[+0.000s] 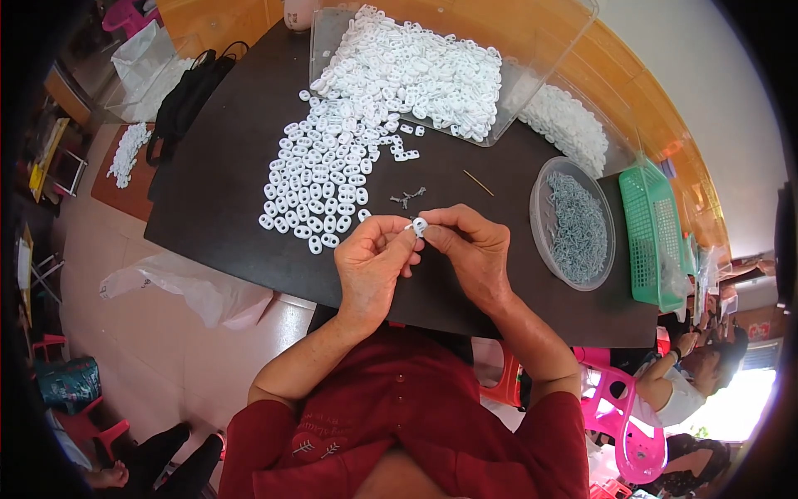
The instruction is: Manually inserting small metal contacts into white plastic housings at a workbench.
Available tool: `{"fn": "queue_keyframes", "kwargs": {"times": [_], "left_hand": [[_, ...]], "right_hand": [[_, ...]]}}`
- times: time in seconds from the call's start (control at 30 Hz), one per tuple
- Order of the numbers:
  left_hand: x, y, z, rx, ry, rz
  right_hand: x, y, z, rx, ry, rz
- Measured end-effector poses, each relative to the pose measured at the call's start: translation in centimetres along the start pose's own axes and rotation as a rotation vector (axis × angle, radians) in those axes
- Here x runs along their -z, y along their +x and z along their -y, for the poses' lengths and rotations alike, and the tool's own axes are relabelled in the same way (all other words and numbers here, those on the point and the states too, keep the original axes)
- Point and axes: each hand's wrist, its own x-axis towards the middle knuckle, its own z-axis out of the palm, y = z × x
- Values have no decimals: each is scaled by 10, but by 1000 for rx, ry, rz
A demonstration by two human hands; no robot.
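A small white oval plastic piece with two holes [420, 224] is pinched between both hands above the dark table [465, 308]. My left hand [372, 264] grips its left side, fingers curled in. From the other side, my right hand [478, 258] closes thumb and forefinger on the same piece. Whether a smaller part is also in the fingers cannot be made out. Beyond the hands lies a little cluster of grey screws [407, 198]. Many matching white ovals [320, 183] are spread to the left, several near my left hand.
A clear bin [499, 125] heaped with white pieces lies at the back. On the right stand a round tub of grey screws [539, 224] and a green basket [648, 241]. A thin stick [479, 183] lies nearby. Another person [686, 374] sits at far right, beside a pink chair [615, 416].
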Motion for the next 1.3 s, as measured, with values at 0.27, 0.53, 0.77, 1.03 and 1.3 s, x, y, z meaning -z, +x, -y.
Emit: {"fn": "queue_keyframes", "kwargs": {"times": [0.27, 0.53, 0.77, 1.03, 1.3], "left_hand": [[6, 1, 5, -5, -41, 78], [9, 5, 5, -8, -21, 174], [8, 6, 3, 30, -11, 193], [0, 5, 1, -13, -79, 90], [-9, -1, -9, 39, -99, 79]], "right_hand": [[1, 1, 0, 34, -65, 2], [4, 2, 1, 20, -49, 53], [5, 2, -3, -39, 51, 71], [5, -1, 4, 294, -323, 86], [8, 0, 6, 692, -667, -17]]}}
